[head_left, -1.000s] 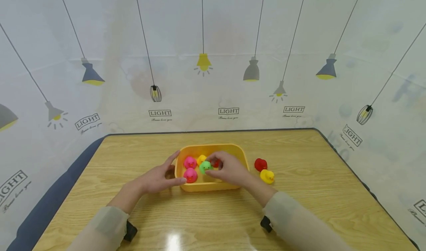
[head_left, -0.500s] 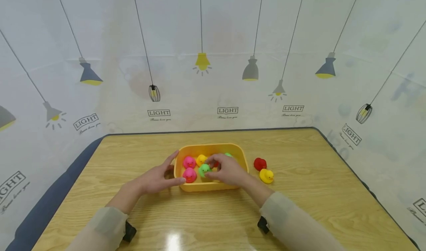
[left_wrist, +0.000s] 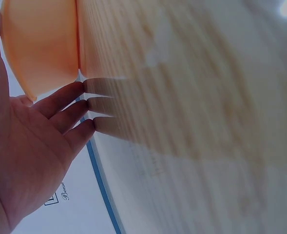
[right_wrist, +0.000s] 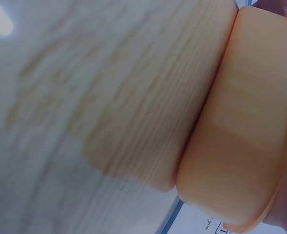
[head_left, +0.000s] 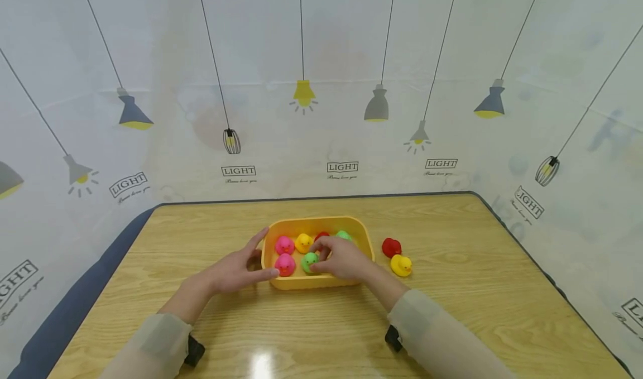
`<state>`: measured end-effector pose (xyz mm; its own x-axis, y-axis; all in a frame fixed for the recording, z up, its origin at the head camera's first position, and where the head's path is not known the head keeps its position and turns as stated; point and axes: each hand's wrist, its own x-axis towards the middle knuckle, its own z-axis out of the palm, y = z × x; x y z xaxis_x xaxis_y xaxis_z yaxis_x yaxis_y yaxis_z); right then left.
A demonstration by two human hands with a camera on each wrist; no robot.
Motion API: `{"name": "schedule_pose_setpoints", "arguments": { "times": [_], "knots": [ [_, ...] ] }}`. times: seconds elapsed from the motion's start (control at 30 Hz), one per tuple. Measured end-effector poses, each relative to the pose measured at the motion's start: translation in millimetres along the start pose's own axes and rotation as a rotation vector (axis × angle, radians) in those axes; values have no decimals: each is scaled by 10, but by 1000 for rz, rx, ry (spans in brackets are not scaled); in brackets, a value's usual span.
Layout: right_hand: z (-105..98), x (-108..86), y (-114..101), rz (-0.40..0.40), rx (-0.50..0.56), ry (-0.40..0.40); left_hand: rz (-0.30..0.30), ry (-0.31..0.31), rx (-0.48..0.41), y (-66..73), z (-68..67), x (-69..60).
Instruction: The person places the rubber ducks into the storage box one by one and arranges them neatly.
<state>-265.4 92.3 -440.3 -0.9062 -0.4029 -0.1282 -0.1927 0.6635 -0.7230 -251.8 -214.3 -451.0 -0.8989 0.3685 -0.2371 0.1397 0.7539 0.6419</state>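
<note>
In the head view a yellow plastic bin [head_left: 311, 282] sits on the wooden table with several small rubber ducks inside. My left hand [head_left: 235, 268] steadies its left end, thumb over the front rim and index finger at the rear left corner. The left wrist view shows the other fingers [left_wrist: 67, 116] extended, tips at the tabletop beside the bin. Inside the bin, my right hand [head_left: 344, 258] pinches a green duck [head_left: 308, 263] between thumb and index finger, low near the floor. Left of it are two pink ducks [head_left: 284, 265], with a yellow duck [head_left: 303, 243] behind.
A red duck [head_left: 322, 235] and another green duck [head_left: 344, 235] stand along the bin's back wall. Outside, right of the bin, a second red duck [head_left: 392, 248] and a second yellow duck [head_left: 401, 265] lie on the table [head_left: 281, 334]. A printed curtain [head_left: 321, 139] rises behind the table.
My right hand has lowered the green duck toward the front of the bin and drawn slightly rightward, uncovering the red and green ducks at the back. My left hand keeps its place.
</note>
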Motion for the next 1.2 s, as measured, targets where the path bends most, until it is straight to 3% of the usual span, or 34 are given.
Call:
{"name": "schedule_pose_setpoints", "arguments": {
  "times": [0.43,0.8,1.2],
  "knots": [
    [-18,18,-11,69,27,-76,-20,-2,0,-10,15,25],
    [-32,20,1,14,69,-110,-9,5,9,6,11,3],
    [-32,41,12,8,57,-123,-10,4,3,0,14,5]
  ]
}}
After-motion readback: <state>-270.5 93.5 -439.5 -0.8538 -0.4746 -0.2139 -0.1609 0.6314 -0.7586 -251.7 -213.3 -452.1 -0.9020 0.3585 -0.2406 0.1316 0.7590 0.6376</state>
